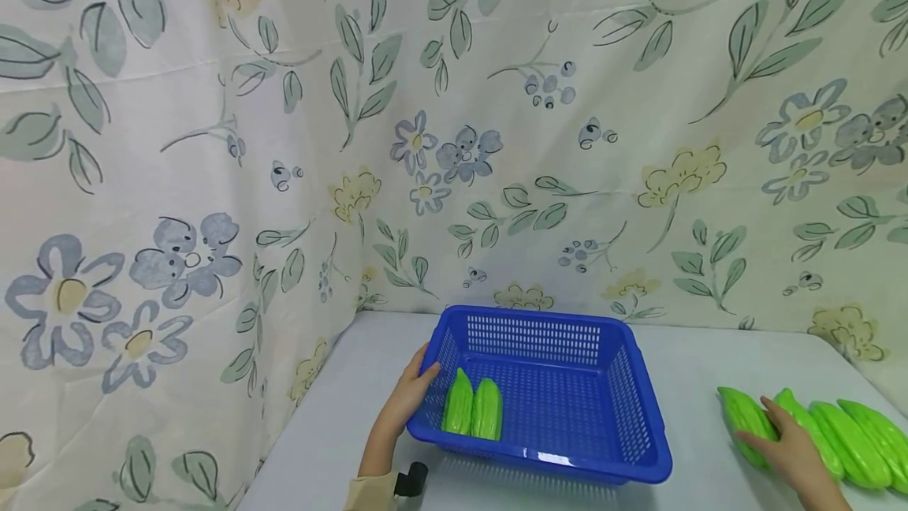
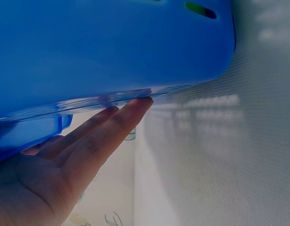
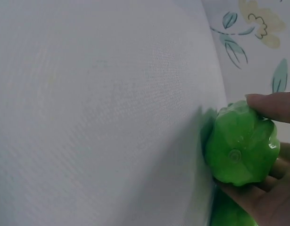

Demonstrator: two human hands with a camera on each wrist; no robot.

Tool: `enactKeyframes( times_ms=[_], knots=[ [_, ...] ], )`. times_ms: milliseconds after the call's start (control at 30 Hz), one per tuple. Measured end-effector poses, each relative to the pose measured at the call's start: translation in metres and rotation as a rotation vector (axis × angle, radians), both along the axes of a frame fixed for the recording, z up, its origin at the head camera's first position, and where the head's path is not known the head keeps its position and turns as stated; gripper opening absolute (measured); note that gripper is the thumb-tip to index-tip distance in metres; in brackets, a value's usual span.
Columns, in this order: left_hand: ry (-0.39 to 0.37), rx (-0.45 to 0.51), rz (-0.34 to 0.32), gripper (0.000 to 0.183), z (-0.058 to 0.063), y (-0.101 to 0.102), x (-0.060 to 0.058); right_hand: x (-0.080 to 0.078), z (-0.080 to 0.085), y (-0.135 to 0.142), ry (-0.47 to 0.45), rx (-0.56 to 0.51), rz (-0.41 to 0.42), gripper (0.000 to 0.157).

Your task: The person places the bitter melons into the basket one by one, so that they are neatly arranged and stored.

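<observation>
Gripping the blue basket at its left rim, perhaps for steadiness, is the left hand, while right of the basket the right hand holds the nearest green gourd between its fingers.

We see a basket lower centre on a table, two gourds inside left, four gourds lower right, cloth behind.

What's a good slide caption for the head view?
Left hand holding the basket, right hand gripping a green vegetable.
</observation>
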State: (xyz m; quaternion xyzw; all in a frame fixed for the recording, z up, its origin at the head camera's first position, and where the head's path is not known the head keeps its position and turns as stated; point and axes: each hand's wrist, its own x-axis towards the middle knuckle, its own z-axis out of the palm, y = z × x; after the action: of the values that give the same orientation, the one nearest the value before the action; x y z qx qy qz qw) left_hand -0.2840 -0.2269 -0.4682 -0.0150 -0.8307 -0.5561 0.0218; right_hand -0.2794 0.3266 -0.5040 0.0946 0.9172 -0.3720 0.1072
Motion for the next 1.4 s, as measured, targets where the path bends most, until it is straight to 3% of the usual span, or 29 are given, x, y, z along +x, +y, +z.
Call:
enactKeyframes(
  times_ms=[300, 600, 833, 1400],
  knots=[
    [0.002, -0.002, 0.003, 0.057, 0.000, 0.001, 0.000, 0.000, 0.003, -0.002, 0.016, 0.015, -0.007, 0.111],
    [0.000, -0.011, 0.008, 0.059, 0.000, 0.001, 0.000, -0.001, 0.014, -0.009, 0.053, 0.045, 0.006, 0.095],
    [0.001, -0.012, 0.008, 0.058, 0.000, 0.001, 0.000, -0.003, 0.021, -0.012, 0.074, 0.021, 0.008, 0.097],
    [-0.004, -0.014, 0.006, 0.058, -0.001, 0.001, -0.003, -0.005, 0.049, -0.034, 0.219, 0.077, 0.065, 0.090]
  ],
)
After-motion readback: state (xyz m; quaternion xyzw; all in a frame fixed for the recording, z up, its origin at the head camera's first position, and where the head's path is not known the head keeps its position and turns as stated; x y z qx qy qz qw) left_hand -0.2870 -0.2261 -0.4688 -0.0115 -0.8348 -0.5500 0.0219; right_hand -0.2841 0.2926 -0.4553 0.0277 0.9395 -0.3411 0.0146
